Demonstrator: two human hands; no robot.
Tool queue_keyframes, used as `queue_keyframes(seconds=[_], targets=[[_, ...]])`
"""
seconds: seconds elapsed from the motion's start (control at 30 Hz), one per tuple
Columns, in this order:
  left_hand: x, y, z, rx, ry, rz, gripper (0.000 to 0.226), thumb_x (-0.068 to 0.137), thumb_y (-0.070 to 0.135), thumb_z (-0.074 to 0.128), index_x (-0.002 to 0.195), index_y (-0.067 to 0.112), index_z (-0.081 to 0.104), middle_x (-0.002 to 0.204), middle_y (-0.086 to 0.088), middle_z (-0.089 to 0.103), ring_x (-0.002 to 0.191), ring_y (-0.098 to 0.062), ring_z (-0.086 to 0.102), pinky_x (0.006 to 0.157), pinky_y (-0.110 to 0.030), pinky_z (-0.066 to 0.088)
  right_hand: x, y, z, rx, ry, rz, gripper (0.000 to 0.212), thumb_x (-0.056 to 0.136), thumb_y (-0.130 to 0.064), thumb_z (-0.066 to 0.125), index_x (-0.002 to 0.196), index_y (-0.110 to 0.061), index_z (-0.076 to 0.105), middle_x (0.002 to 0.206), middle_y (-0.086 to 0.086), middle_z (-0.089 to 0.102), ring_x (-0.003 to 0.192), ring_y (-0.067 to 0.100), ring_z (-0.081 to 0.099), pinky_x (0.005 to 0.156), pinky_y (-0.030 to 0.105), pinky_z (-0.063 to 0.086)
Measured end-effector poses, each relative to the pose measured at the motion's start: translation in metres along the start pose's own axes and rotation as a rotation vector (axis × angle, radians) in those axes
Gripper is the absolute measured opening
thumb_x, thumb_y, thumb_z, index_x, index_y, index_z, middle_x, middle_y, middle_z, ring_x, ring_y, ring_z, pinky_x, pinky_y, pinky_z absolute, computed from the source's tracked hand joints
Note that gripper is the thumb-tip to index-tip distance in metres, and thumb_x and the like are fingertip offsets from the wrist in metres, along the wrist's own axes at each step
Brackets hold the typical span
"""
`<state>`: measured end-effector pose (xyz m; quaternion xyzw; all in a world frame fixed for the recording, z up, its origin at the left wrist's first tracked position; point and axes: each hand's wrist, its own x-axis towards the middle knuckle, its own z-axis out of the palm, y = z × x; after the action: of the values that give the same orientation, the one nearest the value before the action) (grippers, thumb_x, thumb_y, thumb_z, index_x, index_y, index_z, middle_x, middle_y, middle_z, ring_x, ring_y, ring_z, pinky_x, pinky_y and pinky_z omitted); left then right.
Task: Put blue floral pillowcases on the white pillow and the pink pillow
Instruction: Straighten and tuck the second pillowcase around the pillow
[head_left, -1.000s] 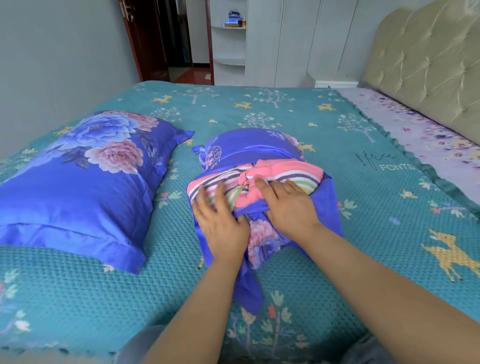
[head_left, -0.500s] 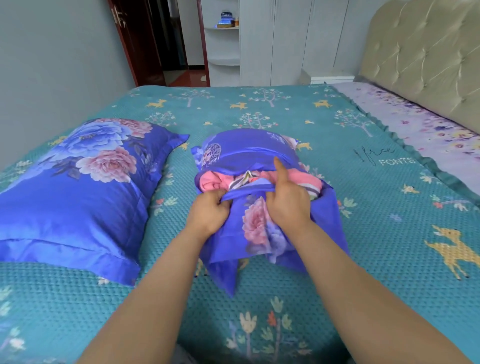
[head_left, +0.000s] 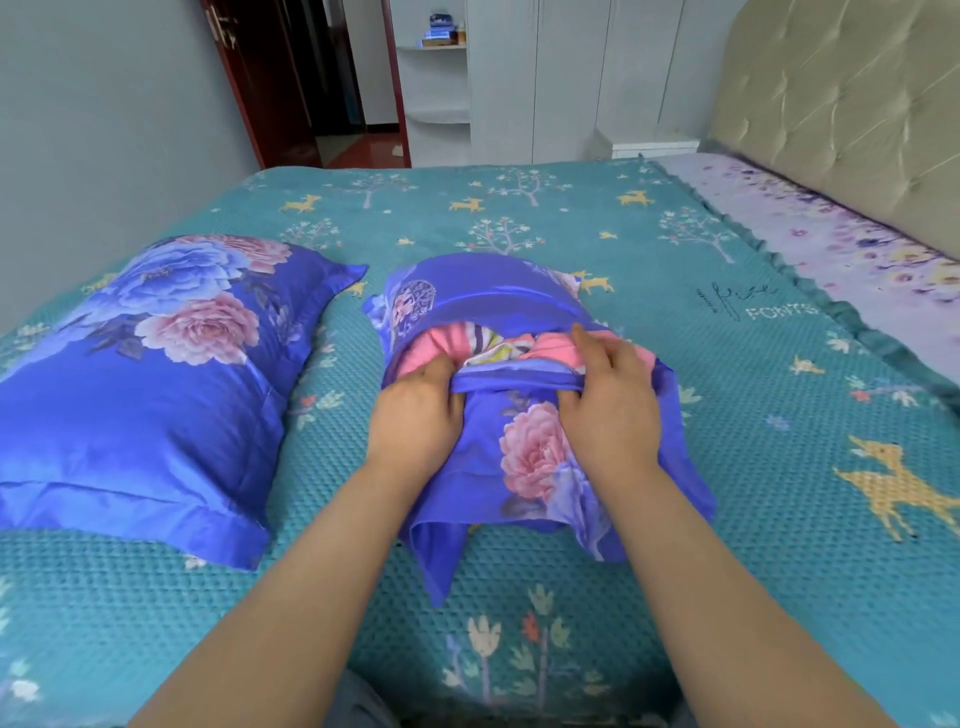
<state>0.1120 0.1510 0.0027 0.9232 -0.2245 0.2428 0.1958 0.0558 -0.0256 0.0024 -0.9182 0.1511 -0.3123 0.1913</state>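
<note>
Hands both pinch the hem of the blue floral pillowcase (head_left: 524, 447), left hand (head_left: 415, 415) and right hand (head_left: 608, 410) side by side mid-bed, and should draw that flap evenly over the half-cased pink pillow (head_left: 431, 345), tucking its corners.

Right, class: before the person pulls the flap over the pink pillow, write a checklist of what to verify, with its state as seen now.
1. Left hand grips the pillowcase flap edge: ok.
2. Right hand holds the same edge: ok.
3. Pink pillow fully inside the case: not ok, its pink and striped end shows at the opening.
4. Far corners of the pillow filled into the case: cannot tell, hidden by the fabric.
5. Finished pillow lies apart on the left, out of the way: ok.
6. Loose fabric near the person lies flat on the bedspread: not ok, it is bunched.
</note>
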Motion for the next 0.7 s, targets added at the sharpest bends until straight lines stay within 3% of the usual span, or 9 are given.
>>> queue_keyframes(seconds=[0.13, 0.23, 0.3, 0.37, 0.47, 0.53, 0.6, 0.67, 0.7], targets=[[-0.002, 0.001, 0.003, -0.119, -0.193, -0.171, 0.037, 0.089, 0.015, 0.047, 0.126, 0.014, 0.047, 0.108, -0.021, 0.064, 0.098, -0.040, 0.059, 0.075, -0.039, 0.042, 0.003, -0.004, -0.006, 0.153, -0.174, 0.030, 0.053, 0.087, -0.013, 0.054, 0.139, -0.015, 0.042, 0.118, 0.010, 0.064, 0.106, 0.034, 0.058, 0.085, 0.039, 0.042], [-0.001, -0.005, 0.000, -0.191, -0.329, -0.233, 0.024, 0.092, 0.026, 0.050, 0.109, 0.018, 0.066, 0.112, -0.015, 0.066, 0.105, -0.033, 0.060, 0.083, -0.035, 0.045, 0.020, 0.003, -0.013, 0.021, -0.424, -0.150, 0.020, 0.090, -0.026, 0.054, 0.101, -0.013, 0.066, 0.099, 0.014, 0.068, 0.098, 0.032, 0.061, 0.082, 0.038, 0.046], [0.002, -0.010, -0.007, -0.146, -0.437, -0.225, 0.026, 0.089, 0.036, 0.055, 0.090, 0.015, 0.071, 0.099, -0.016, 0.069, 0.097, -0.032, 0.063, 0.077, -0.034, 0.047, 0.028, 0.008, -0.024, -0.106, -0.694, -0.181, 0.037, 0.091, -0.045, 0.053, 0.072, -0.015, 0.063, 0.079, 0.012, 0.063, 0.082, 0.030, 0.060, 0.074, 0.036, 0.048], [0.001, -0.011, -0.018, 0.064, -0.413, -0.148, 0.030, 0.087, 0.044, 0.054, 0.086, 0.018, 0.069, 0.094, -0.012, 0.068, 0.093, -0.032, 0.063, 0.070, -0.033, 0.047, 0.033, 0.007, -0.038, -0.170, -0.778, -0.187, 0.050, 0.087, -0.058, 0.050, 0.060, -0.016, 0.053, 0.066, 0.006, 0.052, 0.072, 0.027, 0.054, 0.067, 0.032, 0.045], [-0.012, -0.012, -0.031, 0.358, -0.063, 0.112, 0.027, 0.082, 0.039, 0.053, 0.077, 0.017, 0.067, 0.089, -0.007, 0.061, 0.084, -0.032, 0.059, 0.055, -0.033, 0.046, 0.031, 0.003, -0.054, -0.319, -0.672, -0.351, 0.045, 0.087, -0.064, 0.045, 0.079, -0.023, 0.063, 0.080, 0.002, 0.055, 0.084, 0.025, 0.055, 0.066, 0.028, 0.038], [-0.024, -0.017, -0.030, 0.336, 0.111, 0.160, 0.021, 0.076, 0.031, 0.063, 0.086, 0.012, 0.064, 0.108, -0.012, 0.056, 0.095, -0.033, 0.050, 0.067, -0.040, 0.049, 0.025, 0.005, -0.055, -0.290, -0.617, -0.485, 0.042, 0.087, -0.061, 0.046, 0.103, -0.027, 0.064, 0.104, -0.001, 0.054, 0.102, 0.021, 0.053, 0.079, 0.028, 0.041], [-0.029, -0.022, -0.027, 0.120, 0.022, -0.001, 0.043, 0.080, 0.031, 0.065, 0.117, 0.012, 0.054, 0.134, -0.017, 0.044, 0.117, -0.037, 0.044, 0.094, -0.046, 0.041, 0.018, 0.008, -0.049, -0.102, -0.663, -0.476, 0.043, 0.086, -0.055, 0.054, 0.112, -0.021, 0.060, 0.122, -0.002, 0.042, 0.113, 0.017, 0.048, 0.093, 0.024, 0.036], [-0.028, -0.025, -0.025, -0.232, -0.165, -0.202, 0.059, 0.084, 0.031, 0.064, 0.136, 0.018, 0.038, 0.135, -0.011, 0.050, 0.118, -0.033, 0.051, 0.096, -0.043, 0.043, 0.014, 0.009, -0.042, -0.017, -0.705, -0.404, 0.045, 0.086, -0.051, 0.057, 0.116, -0.017, 0.054, 0.134, -0.002, 0.031, 0.117, 0.016, 0.047, 0.093, 0.023, 0.032], [-0.028, -0.025, -0.025, -0.303, -0.201, -0.217, 0.053, 0.086, 0.030, 0.061, 0.133, 0.020, 0.041, 0.126, -0.009, 0.059, 0.111, -0.031, 0.057, 0.090, -0.042, 0.046, 0.013, 0.009, -0.039, -0.038, -0.688, -0.396, 0.045, 0.087, -0.050, 0.056, 0.117, -0.016, 0.052, 0.139, -0.002, 0.027, 0.118, 0.017, 0.048, 0.094, 0.025, 0.033]])
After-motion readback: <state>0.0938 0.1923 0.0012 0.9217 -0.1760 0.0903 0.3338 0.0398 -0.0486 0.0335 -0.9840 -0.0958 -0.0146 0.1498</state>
